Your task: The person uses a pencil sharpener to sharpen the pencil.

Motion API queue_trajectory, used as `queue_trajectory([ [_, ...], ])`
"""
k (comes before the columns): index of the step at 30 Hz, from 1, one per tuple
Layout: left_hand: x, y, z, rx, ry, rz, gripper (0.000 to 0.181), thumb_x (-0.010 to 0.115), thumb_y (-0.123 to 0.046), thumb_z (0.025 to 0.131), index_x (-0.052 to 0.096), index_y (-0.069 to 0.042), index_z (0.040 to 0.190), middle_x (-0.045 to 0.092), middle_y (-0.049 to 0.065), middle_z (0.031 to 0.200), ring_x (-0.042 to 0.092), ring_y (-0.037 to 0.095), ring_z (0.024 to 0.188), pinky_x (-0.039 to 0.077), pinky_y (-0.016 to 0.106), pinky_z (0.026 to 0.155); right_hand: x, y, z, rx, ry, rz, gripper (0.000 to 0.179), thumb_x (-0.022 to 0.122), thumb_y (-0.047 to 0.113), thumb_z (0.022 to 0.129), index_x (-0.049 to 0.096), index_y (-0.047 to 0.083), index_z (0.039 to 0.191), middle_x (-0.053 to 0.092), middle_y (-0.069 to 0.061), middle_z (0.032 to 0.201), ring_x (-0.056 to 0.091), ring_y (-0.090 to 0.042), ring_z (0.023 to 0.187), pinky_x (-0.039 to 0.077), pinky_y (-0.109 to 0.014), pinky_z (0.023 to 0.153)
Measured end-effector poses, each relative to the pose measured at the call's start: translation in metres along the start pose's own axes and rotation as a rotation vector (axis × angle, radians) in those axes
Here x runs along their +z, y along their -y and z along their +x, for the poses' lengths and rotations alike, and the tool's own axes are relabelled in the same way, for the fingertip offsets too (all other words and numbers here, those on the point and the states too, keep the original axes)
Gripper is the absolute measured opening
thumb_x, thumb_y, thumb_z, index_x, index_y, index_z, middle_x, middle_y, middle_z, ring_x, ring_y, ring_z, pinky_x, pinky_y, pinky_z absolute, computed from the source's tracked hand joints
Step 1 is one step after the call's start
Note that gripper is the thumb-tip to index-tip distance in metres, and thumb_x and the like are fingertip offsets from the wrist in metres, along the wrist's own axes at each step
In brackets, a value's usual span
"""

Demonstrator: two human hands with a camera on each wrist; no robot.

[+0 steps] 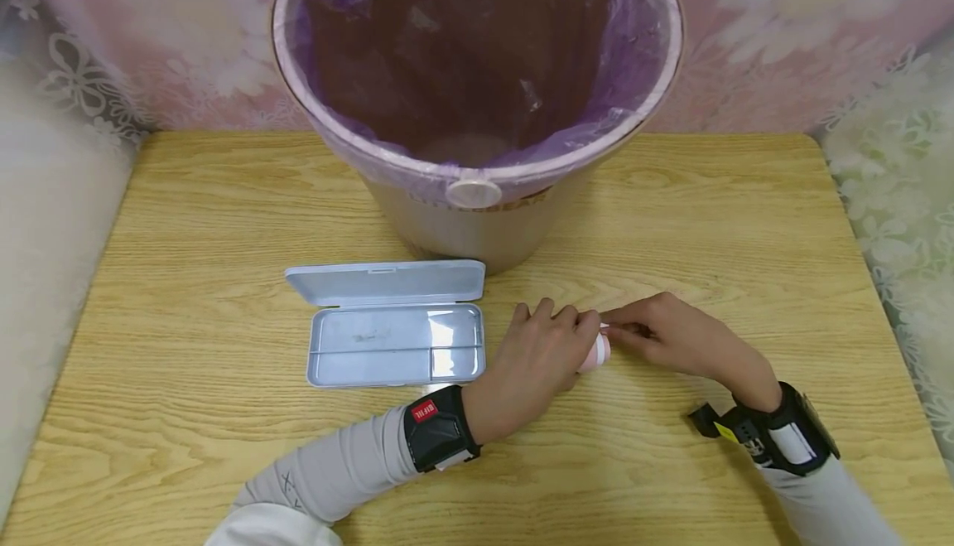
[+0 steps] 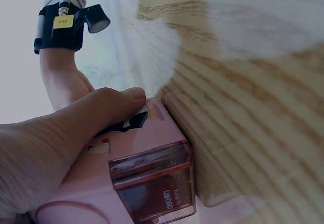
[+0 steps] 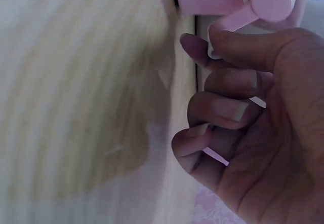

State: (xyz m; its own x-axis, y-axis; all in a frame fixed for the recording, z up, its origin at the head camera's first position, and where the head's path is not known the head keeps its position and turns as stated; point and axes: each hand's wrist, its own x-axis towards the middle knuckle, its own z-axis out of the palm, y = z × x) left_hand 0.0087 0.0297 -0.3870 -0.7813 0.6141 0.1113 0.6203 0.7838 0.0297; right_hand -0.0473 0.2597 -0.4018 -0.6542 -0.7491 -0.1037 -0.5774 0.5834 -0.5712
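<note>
My left hand (image 1: 537,355) grips a pink crank pencil sharpener (image 2: 144,140) down on the table, thumb laid along its printed side. A clear shavings drawer (image 2: 157,193) shows on the sharpener in the left wrist view. From the other side, my right hand (image 1: 674,339) pinches the knob of the sharpener's crank handle (image 3: 242,18) between thumb and index finger. Its other fingers are curled inward. In the head view most of the sharpener is hidden behind my left hand. I cannot tell whether a pencil is in it.
An open pale blue pencil case (image 1: 373,372) lies left of my left hand, lid tipped back against the bin. The large bin (image 1: 477,231), lined with a purple bag, stands at the back of the wooden table (image 1: 186,297). Floral cloth (image 1: 782,49) hangs behind.
</note>
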Motion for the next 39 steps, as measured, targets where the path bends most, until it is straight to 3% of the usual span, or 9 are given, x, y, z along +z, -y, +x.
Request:
queue_trajectory([
  [4, 0.0, 0.0, 0.0, -0.007, -0.017, -0.014, 0.042, 0.082, -0.043, 0.084, 0.055, -0.019, 0.106, 0.064, -0.008, 0.086, 0.058, 0.013, 0.076, 0.046, 0.027, 0.066, 0.005, 0.005, -0.004, -0.023, 0.052, 0.024, 0.018, 0.066, 0.004, 0.095, 0.076, 0.019, 0.097, 0.059, 0.017, 0.075, 0.039, 0.008, 0.062, 0.038, -0.017, 0.059],
  [8, 0.001, -0.001, 0.0, -0.005, -0.036, -0.017, 0.039, 0.082, -0.04, 0.085, 0.054, -0.019, 0.102, 0.062, -0.008, 0.082, 0.056, 0.012, 0.073, 0.043, 0.026, 0.063, 0.01, 0.013, -0.012, -0.013, 0.096, 0.078, 0.018, 0.068, 0.015, 0.098, 0.068, 0.026, 0.083, 0.045, 0.021, 0.068, 0.035, 0.009, 0.059, 0.036, -0.016, 0.055],
  [12, 0.001, 0.0, -0.001, -0.001, -0.035, -0.011, 0.038, 0.082, -0.039, 0.084, 0.054, -0.019, 0.1, 0.06, -0.008, 0.08, 0.055, 0.012, 0.072, 0.044, 0.026, 0.064, 0.011, 0.021, -0.022, -0.029, 0.125, 0.16, 0.012, 0.066, 0.021, 0.1, 0.076, 0.025, 0.094, 0.046, 0.023, 0.066, 0.031, 0.012, 0.055, 0.035, -0.014, 0.05],
  [17, 0.0, 0.0, -0.001, -0.002, -0.016, -0.013, 0.039, 0.083, -0.039, 0.084, 0.053, -0.019, 0.101, 0.06, -0.008, 0.081, 0.056, 0.012, 0.074, 0.045, 0.026, 0.065, 0.005, 0.031, -0.031, -0.098, 0.132, 0.193, 0.017, 0.066, 0.016, 0.099, 0.077, 0.023, 0.11, 0.063, 0.017, 0.076, 0.038, 0.014, 0.06, 0.039, -0.011, 0.054],
  [21, 0.001, 0.001, -0.001, -0.004, -0.021, -0.012, 0.038, 0.082, -0.037, 0.085, 0.052, -0.019, 0.099, 0.059, -0.008, 0.08, 0.055, 0.012, 0.073, 0.042, 0.026, 0.063, -0.003, 0.037, -0.034, -0.164, 0.097, 0.163, 0.018, 0.069, 0.011, 0.096, 0.078, 0.02, 0.109, 0.066, 0.017, 0.082, 0.041, 0.014, 0.064, 0.039, -0.006, 0.057],
  [28, 0.003, 0.0, -0.001, 0.002, -0.055, -0.001, 0.035, 0.081, -0.034, 0.086, 0.052, -0.019, 0.098, 0.058, -0.008, 0.078, 0.055, 0.012, 0.072, 0.044, 0.026, 0.063, -0.012, 0.04, -0.035, -0.24, 0.03, 0.173, 0.023, 0.074, 0.005, 0.09, 0.074, 0.027, 0.098, 0.048, 0.018, 0.071, 0.036, 0.013, 0.066, 0.034, -0.004, 0.058],
  [31, 0.002, 0.0, -0.001, 0.004, -0.07, 0.0, 0.032, 0.08, -0.033, 0.087, 0.053, -0.02, 0.098, 0.058, -0.008, 0.077, 0.055, 0.011, 0.071, 0.044, 0.026, 0.063, -0.017, 0.039, -0.035, -0.247, -0.001, 0.185, 0.028, 0.075, 0.005, 0.089, 0.074, 0.03, 0.101, 0.045, 0.02, 0.071, 0.036, 0.013, 0.066, 0.034, -0.004, 0.059],
  [35, 0.002, 0.001, -0.002, 0.007, -0.088, 0.0, 0.03, 0.079, -0.031, 0.088, 0.053, -0.02, 0.098, 0.059, -0.008, 0.077, 0.055, 0.011, 0.07, 0.042, 0.026, 0.061, -0.026, 0.034, -0.033, -0.257, -0.083, 0.174, 0.032, 0.074, 0.002, 0.089, 0.076, 0.021, 0.114, 0.05, 0.025, 0.077, 0.038, 0.013, 0.067, 0.036, -0.005, 0.06],
  [39, 0.002, 0.0, -0.001, 0.003, -0.088, -0.003, 0.028, 0.078, -0.029, 0.088, 0.055, -0.02, 0.099, 0.061, -0.008, 0.078, 0.056, 0.011, 0.071, 0.043, 0.026, 0.061, -0.032, 0.025, -0.027, -0.251, -0.178, 0.133, 0.026, 0.074, 0.005, 0.09, 0.077, 0.012, 0.115, 0.067, 0.019, 0.084, 0.041, 0.012, 0.066, 0.037, -0.006, 0.059],
])
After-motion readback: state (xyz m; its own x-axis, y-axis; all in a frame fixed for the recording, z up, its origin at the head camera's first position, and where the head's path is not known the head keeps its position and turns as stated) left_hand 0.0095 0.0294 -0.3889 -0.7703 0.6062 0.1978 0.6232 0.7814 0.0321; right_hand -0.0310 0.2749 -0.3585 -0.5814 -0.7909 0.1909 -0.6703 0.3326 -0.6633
